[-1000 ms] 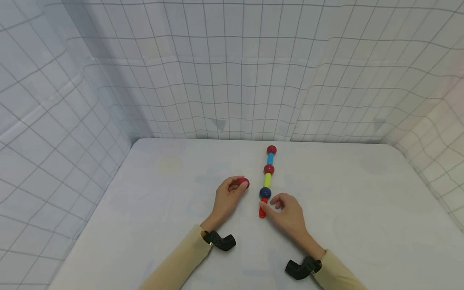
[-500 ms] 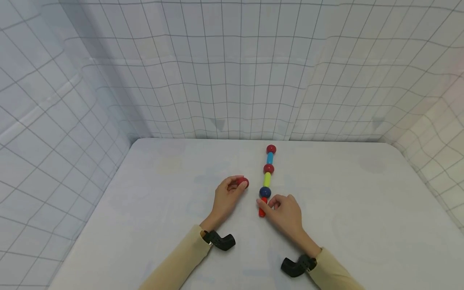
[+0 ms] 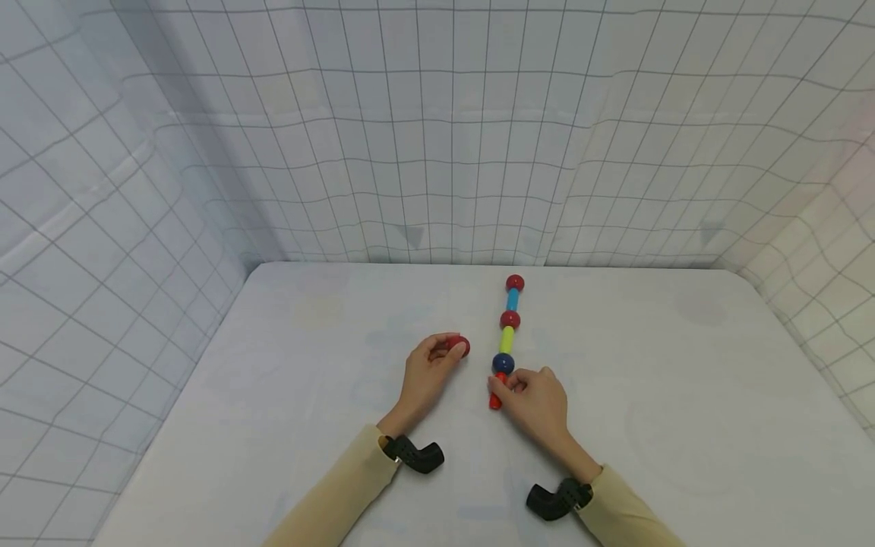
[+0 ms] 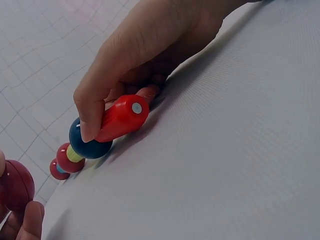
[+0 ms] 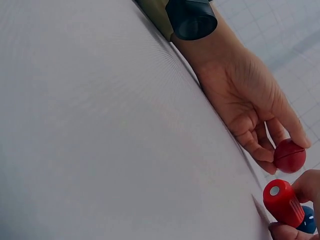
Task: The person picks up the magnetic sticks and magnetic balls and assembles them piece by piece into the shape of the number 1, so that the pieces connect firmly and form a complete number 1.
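My left hand (image 3: 428, 374) pinches a dark red ball (image 3: 459, 346) with a seam line between thumb and fingers, left of a row of pieces. My right hand (image 3: 540, 403) pinches a red rod (image 4: 122, 117) at the near end of that row, thumb on one side and fingers on the other. A pale metallic disc shows in the rod's end face. Beyond the rod, in line, come a dark blue ball (image 3: 503, 364), a yellow-green rod (image 3: 506, 339), a red ball (image 3: 510, 320), a light blue rod (image 3: 513, 300) and another red ball (image 3: 516, 283).
Everything lies on a white-covered table (image 3: 670, 395). White curtains (image 3: 437, 137) with a dark grid pattern hang behind it and along both sides. A black wrist camera (image 3: 418, 454) sits on the left wrist, another black wrist camera (image 3: 557, 500) on the right.
My right fingers have come in from beside the red rod and now grip it with the thumb. The row has shifted slightly right. My left hand stays put with its red ball.
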`<state>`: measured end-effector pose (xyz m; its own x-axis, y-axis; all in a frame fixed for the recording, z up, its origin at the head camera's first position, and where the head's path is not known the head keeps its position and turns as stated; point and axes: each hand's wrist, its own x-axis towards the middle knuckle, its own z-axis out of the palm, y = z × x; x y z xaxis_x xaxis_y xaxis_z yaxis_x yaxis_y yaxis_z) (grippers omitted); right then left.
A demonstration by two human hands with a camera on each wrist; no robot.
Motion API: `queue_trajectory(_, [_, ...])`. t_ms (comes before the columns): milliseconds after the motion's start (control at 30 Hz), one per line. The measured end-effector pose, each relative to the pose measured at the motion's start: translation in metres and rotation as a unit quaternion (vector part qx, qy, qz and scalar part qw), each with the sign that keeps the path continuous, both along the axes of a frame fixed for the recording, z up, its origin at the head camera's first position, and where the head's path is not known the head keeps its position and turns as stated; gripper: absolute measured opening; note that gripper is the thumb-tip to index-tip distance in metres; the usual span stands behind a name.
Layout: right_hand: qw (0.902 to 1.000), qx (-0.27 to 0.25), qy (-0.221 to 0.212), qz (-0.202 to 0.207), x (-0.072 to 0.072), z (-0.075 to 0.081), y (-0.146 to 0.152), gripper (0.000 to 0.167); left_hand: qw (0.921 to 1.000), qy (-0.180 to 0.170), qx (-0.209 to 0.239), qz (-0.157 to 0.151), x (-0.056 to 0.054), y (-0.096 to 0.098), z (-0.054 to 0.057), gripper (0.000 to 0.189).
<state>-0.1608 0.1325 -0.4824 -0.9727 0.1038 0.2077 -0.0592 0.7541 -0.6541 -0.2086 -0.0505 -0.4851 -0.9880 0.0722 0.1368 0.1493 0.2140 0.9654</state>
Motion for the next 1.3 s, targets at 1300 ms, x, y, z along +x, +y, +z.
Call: queue_trajectory(1300, [0.9996, 0.004, 0.015, 0.024, -0.01, -0.004, 0.01, 0.033, 0.9939, -0.005, 0.022, -0.108, 0.035, 0.008, -0.008, 0.032])
